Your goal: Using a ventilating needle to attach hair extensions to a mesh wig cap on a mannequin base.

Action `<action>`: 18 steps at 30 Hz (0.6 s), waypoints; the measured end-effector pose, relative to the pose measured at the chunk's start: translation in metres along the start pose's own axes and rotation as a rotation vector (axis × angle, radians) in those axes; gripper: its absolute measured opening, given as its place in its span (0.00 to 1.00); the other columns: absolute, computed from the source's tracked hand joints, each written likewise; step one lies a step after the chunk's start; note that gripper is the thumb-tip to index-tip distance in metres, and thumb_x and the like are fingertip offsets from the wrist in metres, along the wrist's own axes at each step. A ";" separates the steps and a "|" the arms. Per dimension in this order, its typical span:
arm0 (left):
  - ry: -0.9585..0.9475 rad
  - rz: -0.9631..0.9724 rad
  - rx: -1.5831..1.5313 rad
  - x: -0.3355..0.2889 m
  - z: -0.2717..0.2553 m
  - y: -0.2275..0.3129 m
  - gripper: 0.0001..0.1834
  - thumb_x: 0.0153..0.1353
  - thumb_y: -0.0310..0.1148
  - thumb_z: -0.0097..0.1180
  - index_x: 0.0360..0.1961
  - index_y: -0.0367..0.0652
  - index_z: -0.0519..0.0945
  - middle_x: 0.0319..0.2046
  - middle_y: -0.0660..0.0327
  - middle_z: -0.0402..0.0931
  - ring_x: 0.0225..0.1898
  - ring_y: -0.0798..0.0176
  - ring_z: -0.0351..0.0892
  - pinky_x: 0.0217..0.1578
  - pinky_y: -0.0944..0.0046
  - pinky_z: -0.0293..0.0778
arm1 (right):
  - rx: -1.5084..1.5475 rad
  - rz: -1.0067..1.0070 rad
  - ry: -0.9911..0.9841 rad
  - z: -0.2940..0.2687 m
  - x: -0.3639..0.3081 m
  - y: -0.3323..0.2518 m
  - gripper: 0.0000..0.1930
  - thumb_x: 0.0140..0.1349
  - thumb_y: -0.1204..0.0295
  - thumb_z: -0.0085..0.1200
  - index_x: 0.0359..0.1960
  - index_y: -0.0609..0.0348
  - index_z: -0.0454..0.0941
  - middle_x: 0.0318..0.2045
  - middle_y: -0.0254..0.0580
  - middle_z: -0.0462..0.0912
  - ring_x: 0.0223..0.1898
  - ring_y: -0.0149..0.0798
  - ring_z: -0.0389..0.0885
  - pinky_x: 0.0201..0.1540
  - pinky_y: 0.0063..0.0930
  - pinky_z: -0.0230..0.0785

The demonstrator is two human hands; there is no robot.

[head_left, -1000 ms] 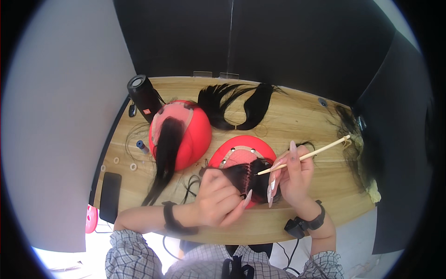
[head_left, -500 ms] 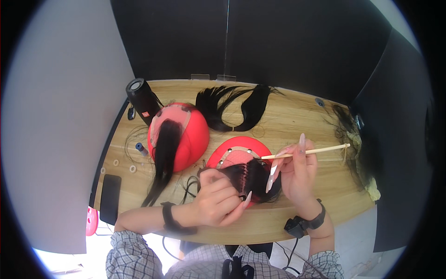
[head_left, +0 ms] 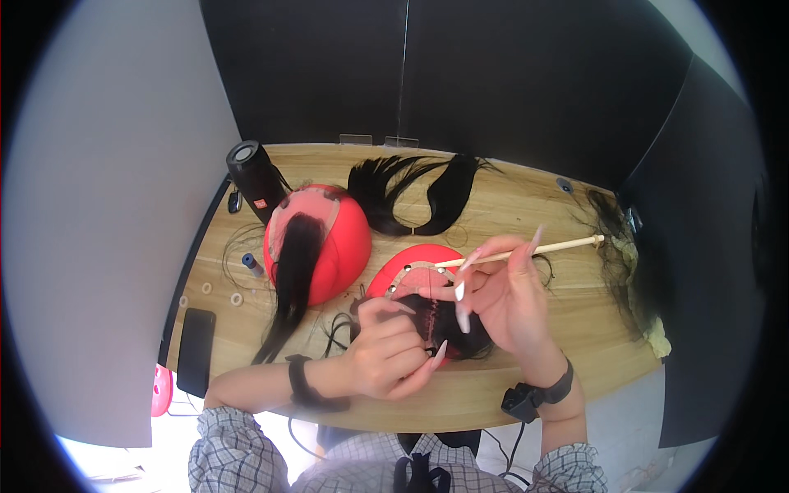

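Close to me lies a red, dome-shaped head block (head_left: 385, 275) with a pink mesh wig cap (head_left: 415, 282) pinned to it. Black hair (head_left: 464, 329) covers its near part, with a parting line down the middle. My left hand (head_left: 385, 349) is closed low over this hair, and dark strands show at its fingers. In my right hand (head_left: 518, 296) is a ventilating needle with a slim pale wooden handle (head_left: 567, 245), pinched between thumb and fingers. Its tip end points left above the cap's edge; the fine hook is too small to make out.
A second red head block (head_left: 349, 251) with a black ponytail (head_left: 296, 259) stands to the left. Behind it are a black cylindrical speaker (head_left: 255, 177) and a loose hair bundle (head_left: 452, 193). A phone (head_left: 196, 352) lies at the left edge, tangled hair (head_left: 612, 246) at the right.
My right hand has moved slightly left and up, bringing the needle with it; its fingers now reach over the cap. My left hand stays almost where it was.
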State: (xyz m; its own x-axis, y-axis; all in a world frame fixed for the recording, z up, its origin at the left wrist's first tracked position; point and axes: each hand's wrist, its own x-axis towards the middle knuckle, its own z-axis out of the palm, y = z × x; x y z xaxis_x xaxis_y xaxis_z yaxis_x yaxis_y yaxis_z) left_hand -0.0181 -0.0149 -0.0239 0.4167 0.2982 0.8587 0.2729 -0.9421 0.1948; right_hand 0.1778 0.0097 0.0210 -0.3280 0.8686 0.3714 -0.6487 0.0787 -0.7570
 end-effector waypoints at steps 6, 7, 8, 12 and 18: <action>0.014 0.026 -0.035 0.000 0.001 -0.002 0.11 0.46 0.25 0.65 0.16 0.45 0.74 0.17 0.65 0.68 0.22 0.62 0.70 0.44 0.53 0.63 | 0.110 -0.032 -0.074 0.002 0.008 0.000 0.27 0.78 0.50 0.26 0.49 0.61 0.69 0.40 0.53 0.81 0.37 0.44 0.83 0.41 0.40 0.78; 0.015 0.026 -0.033 0.000 0.001 -0.002 0.11 0.46 0.25 0.65 0.16 0.45 0.74 0.17 0.65 0.68 0.22 0.62 0.70 0.44 0.53 0.63 | 0.110 -0.032 -0.076 0.007 0.009 -0.002 0.27 0.78 0.50 0.26 0.49 0.61 0.69 0.40 0.53 0.81 0.37 0.44 0.83 0.41 0.40 0.78; 0.021 0.027 -0.033 0.000 0.001 -0.002 0.11 0.46 0.25 0.65 0.16 0.45 0.74 0.17 0.66 0.67 0.22 0.62 0.69 0.44 0.53 0.63 | 0.128 -0.039 -0.040 0.016 0.010 -0.005 0.26 0.78 0.50 0.26 0.49 0.61 0.69 0.40 0.52 0.81 0.36 0.43 0.82 0.40 0.38 0.77; 0.018 0.022 -0.037 -0.001 0.003 -0.002 0.11 0.47 0.26 0.65 0.16 0.45 0.74 0.17 0.66 0.66 0.22 0.62 0.69 0.44 0.54 0.63 | 0.217 -0.055 -0.093 0.018 0.017 -0.009 0.26 0.78 0.50 0.27 0.48 0.61 0.70 0.36 0.51 0.82 0.30 0.35 0.78 0.32 0.28 0.70; 0.005 0.014 -0.040 -0.002 0.000 -0.002 0.10 0.44 0.24 0.64 0.15 0.44 0.74 0.18 0.64 0.74 0.22 0.63 0.72 0.46 0.53 0.63 | 0.040 -0.249 -0.075 0.016 0.024 -0.017 0.24 0.79 0.54 0.32 0.45 0.63 0.74 0.31 0.48 0.82 0.25 0.24 0.73 0.25 0.18 0.60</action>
State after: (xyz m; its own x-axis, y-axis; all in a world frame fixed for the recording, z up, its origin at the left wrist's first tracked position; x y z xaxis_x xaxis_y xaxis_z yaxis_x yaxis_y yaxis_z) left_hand -0.0189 -0.0137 -0.0258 0.4160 0.2847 0.8636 0.2326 -0.9514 0.2016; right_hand 0.1699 0.0217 0.0512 -0.2040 0.7861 0.5835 -0.7420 0.2646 -0.6159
